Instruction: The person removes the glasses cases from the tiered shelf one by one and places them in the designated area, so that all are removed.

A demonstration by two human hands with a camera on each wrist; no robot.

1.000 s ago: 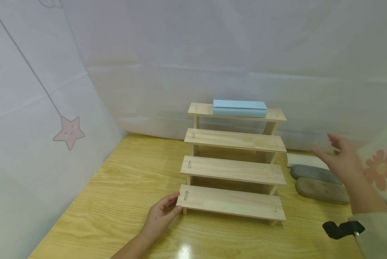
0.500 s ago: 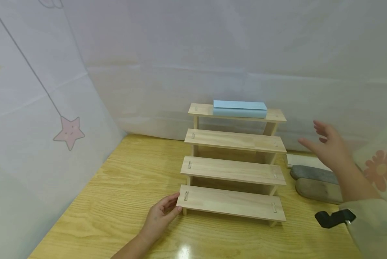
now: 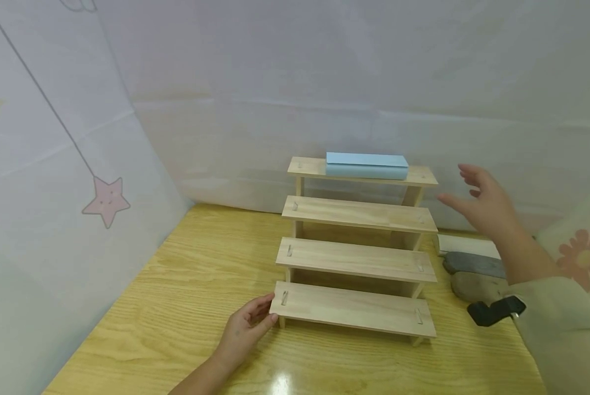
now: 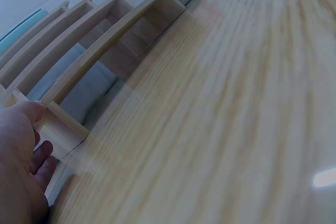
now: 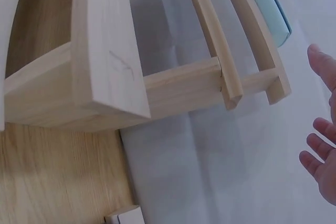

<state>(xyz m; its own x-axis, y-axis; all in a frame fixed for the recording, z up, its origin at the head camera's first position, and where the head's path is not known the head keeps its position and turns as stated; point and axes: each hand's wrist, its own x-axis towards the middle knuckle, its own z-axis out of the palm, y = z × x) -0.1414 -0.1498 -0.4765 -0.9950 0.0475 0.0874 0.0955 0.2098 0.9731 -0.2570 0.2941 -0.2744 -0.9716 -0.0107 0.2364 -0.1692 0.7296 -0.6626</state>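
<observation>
A stepped wooden display rack (image 3: 356, 258) with several tiers stands on the table. My left hand (image 3: 242, 329) holds the left end of its lowest board, thumb at the front corner; the left wrist view shows the thumb (image 4: 31, 109) against that end and other fingers loosely bent beside it. On the top tier lies a long light-blue case (image 3: 366, 166) with a flap lid, seen partly in the right wrist view. To the right of the upper tiers my right hand (image 3: 484, 203) hangs in the air, fingers apart, touching nothing.
Right of the rack, a white case (image 3: 465, 246), a dark grey case (image 3: 475, 264) and a brownish case (image 3: 477, 286) lie on the wood-grain table (image 3: 191, 285), partly behind the right arm. A pale printed cloth (image 3: 255, 131) hangs close behind the rack.
My right hand has moved left and up, from above the cases at the right to near the top tier. The left hand and the rack have stayed in place.
</observation>
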